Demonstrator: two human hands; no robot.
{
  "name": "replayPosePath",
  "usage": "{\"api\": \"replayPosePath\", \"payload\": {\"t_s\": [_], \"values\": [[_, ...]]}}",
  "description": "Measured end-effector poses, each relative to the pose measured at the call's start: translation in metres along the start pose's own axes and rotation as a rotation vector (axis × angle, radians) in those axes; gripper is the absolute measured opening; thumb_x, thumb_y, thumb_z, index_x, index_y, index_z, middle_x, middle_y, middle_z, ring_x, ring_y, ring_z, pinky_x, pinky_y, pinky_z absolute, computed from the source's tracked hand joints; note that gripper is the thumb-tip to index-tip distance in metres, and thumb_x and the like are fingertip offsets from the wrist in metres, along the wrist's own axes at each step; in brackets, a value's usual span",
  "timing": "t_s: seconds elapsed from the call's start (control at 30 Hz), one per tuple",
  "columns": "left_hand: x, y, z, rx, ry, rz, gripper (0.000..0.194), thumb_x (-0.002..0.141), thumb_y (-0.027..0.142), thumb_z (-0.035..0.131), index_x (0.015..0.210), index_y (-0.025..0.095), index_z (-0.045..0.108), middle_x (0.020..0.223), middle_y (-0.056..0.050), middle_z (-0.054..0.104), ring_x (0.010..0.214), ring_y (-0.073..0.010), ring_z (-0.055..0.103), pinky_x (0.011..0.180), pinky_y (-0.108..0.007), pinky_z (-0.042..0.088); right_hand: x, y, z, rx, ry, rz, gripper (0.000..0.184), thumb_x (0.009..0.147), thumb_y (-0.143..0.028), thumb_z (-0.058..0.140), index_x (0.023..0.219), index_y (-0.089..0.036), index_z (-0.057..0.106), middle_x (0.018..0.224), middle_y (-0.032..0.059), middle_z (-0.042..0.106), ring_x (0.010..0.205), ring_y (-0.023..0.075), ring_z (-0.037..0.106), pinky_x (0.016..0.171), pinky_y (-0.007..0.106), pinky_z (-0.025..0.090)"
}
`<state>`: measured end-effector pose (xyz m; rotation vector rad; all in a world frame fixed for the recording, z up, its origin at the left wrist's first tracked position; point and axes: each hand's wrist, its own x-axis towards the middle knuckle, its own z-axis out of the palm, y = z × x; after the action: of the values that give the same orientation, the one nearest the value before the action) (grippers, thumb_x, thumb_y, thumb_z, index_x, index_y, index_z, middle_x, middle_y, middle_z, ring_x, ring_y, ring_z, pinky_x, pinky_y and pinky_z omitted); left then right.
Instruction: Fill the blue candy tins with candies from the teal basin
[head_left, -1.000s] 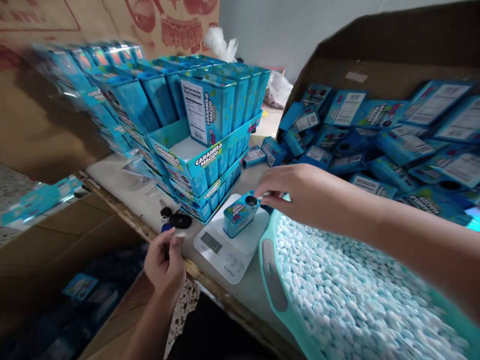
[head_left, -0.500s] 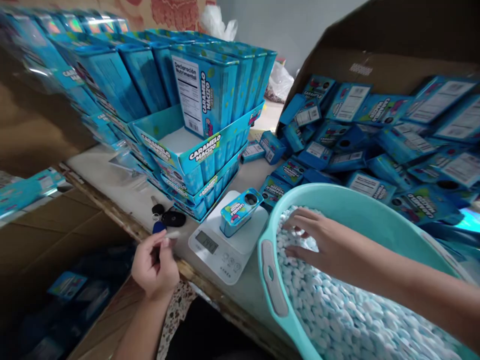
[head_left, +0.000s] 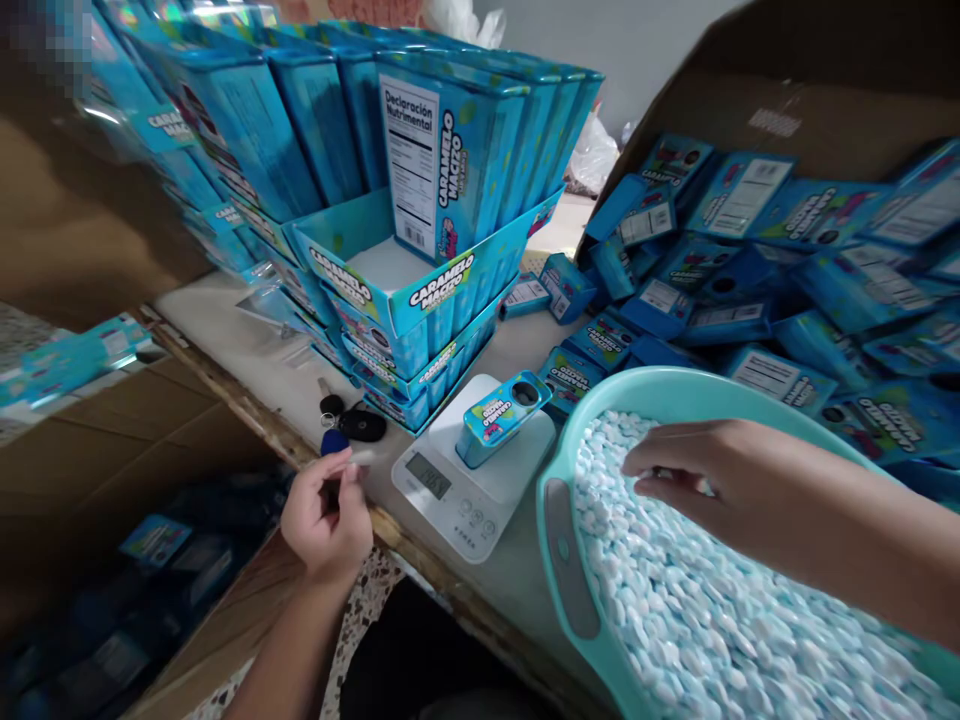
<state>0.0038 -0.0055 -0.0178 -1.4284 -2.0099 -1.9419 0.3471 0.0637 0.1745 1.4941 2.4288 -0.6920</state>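
My right hand is over the white and pale blue candies in a turquoise tub. Its fingers and thumb are closed together at the surface of the heap, pinching candies that are mostly hidden. On the left, my left hand holds a small pale, see-through piece between thumb and fingertips, at the table's edge. Between my hands, a blue Caramelo Macizo box with a round dark hole on top rests on a white kitchen scale. The digits on its display are blurred.
Stacked display trays of blue boxes stand behind the scale. Car keys lie by my left hand. A large carton of loose blue boxes is at the right. Another open carton sits below the table edge on the left.
My right hand has drawn its fingers together and come up slightly from the candies. My left hand keeps its pinch. The view has shifted a little, and the scale's reading looks different.
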Motion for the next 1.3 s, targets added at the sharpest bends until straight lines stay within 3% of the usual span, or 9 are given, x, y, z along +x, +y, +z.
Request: {"api": "replayPosePath", "payload": {"t_s": [0.13, 0.37, 0.57, 0.93, 1.0, 1.1, 1.17, 1.23, 1.3], "values": [[-0.001, 0.0, 0.0, -0.021, -0.011, 0.014, 0.016, 0.087, 0.024, 0.068, 0.1, 0.015, 0.072, 0.084, -0.005, 0.072, 0.069, -0.0148, 0.068, 0.068, -0.028, 0.056, 0.001, -0.003, -0.009, -0.005, 0.041, -0.019, 0.028, 0.09, -0.032, 0.048, 0.084, -0.029, 0.074, 0.085, 0.0031, 0.076, 0.075, 0.0239, 0.07, 0.064, 0.036, 0.049], [0.001, 0.002, 0.001, -0.006, 0.026, 0.025, 0.014, 0.087, 0.026, 0.069, 0.096, 0.016, 0.073, 0.078, -0.003, 0.071, 0.067, -0.0137, 0.067, 0.069, -0.026, 0.054, 0.022, -0.043, -0.054, 0.031, 0.441, -0.28, 0.017, 0.089, -0.03, 0.062, 0.091, -0.032, 0.079, 0.089, -0.0031, 0.077, 0.072, 0.0174, 0.069, 0.06, 0.028, 0.049], [0.003, 0.009, 0.005, -0.061, 0.036, -0.033, 0.012, 0.087, 0.026, 0.07, 0.092, 0.016, 0.071, 0.075, -0.001, 0.069, 0.063, -0.0115, 0.064, 0.063, -0.023, 0.052, 0.065, -0.061, -0.069, 0.071, 0.165, -0.333, 0.014, 0.087, -0.02, 0.069, 0.097, -0.021, 0.08, 0.089, -0.0006, 0.076, 0.076, 0.0145, 0.066, 0.067, 0.024, 0.046], [0.005, 0.011, 0.004, -0.041, 0.046, -0.029, 0.015, 0.086, 0.03, 0.071, 0.091, 0.016, 0.071, 0.075, -0.001, 0.069, 0.063, -0.0125, 0.063, 0.061, -0.024, 0.052, 0.062, -0.053, -0.053, -0.005, 0.374, -0.439, 0.029, 0.088, -0.009, 0.057, 0.112, -0.018, 0.07, 0.108, 0.0062, 0.069, 0.09, 0.0176, 0.064, 0.079, 0.028, 0.048], [0.003, 0.007, 0.003, 0.001, 0.039, -0.029, 0.016, 0.086, 0.031, 0.07, 0.093, 0.016, 0.072, 0.076, -0.002, 0.069, 0.064, -0.0135, 0.065, 0.063, -0.025, 0.052, 0.05, -0.042, -0.043, -0.178, 0.334, -0.327, 0.024, 0.09, -0.012, 0.05, 0.101, -0.018, 0.071, 0.1, 0.0082, 0.07, 0.089, 0.0225, 0.065, 0.077, 0.034, 0.048], [0.001, 0.003, 0.0, 0.028, 0.019, 0.013, 0.015, 0.087, 0.028, 0.068, 0.094, 0.016, 0.073, 0.079, -0.004, 0.071, 0.066, -0.0142, 0.066, 0.066, -0.026, 0.054, 0.029, -0.018, -0.016, -0.395, 0.229, 0.068, 0.023, 0.089, -0.033, 0.054, 0.076, -0.021, 0.068, 0.077, 0.0095, 0.068, 0.074, 0.0303, 0.065, 0.067, 0.045, 0.046], [0.001, 0.001, -0.001, 0.02, 0.001, 0.05, 0.014, 0.088, 0.027, 0.067, 0.093, 0.015, 0.073, 0.081, -0.005, 0.071, 0.067, -0.0142, 0.066, 0.066, -0.026, 0.054, 0.015, -0.003, 0.006, -0.258, 0.104, 0.138, 0.02, 0.087, -0.041, 0.059, 0.088, -0.026, 0.072, 0.085, 0.0094, 0.072, 0.077, 0.0323, 0.068, 0.066, 0.047, 0.049], [0.002, 0.001, -0.002, 0.025, -0.017, 0.065, 0.014, 0.089, 0.027, 0.066, 0.093, 0.015, 0.072, 0.081, -0.005, 0.071, 0.067, -0.0143, 0.066, 0.066, -0.027, 0.054, 0.005, 0.004, 0.023, -0.041, 0.037, 0.068, 0.026, 0.086, -0.043, 0.062, 0.109, -0.032, 0.07, 0.107, 0.0093, 0.073, 0.089, 0.0323, 0.071, 0.072, 0.048, 0.055], [0.002, 0.0, -0.003, 0.023, -0.016, 0.073, 0.013, 0.089, 0.026, 0.066, 0.093, 0.015, 0.072, 0.081, -0.005, 0.071, 0.067, -0.0141, 0.066, 0.067, -0.026, 0.054, -0.004, 0.004, 0.034, 0.068, 0.056, -0.024, 0.021, 0.088, -0.041, 0.06, 0.107, -0.035, 0.068, 0.112, 0.0073, 0.071, 0.091, 0.0294, 0.071, 0.075, 0.045, 0.059]]}}
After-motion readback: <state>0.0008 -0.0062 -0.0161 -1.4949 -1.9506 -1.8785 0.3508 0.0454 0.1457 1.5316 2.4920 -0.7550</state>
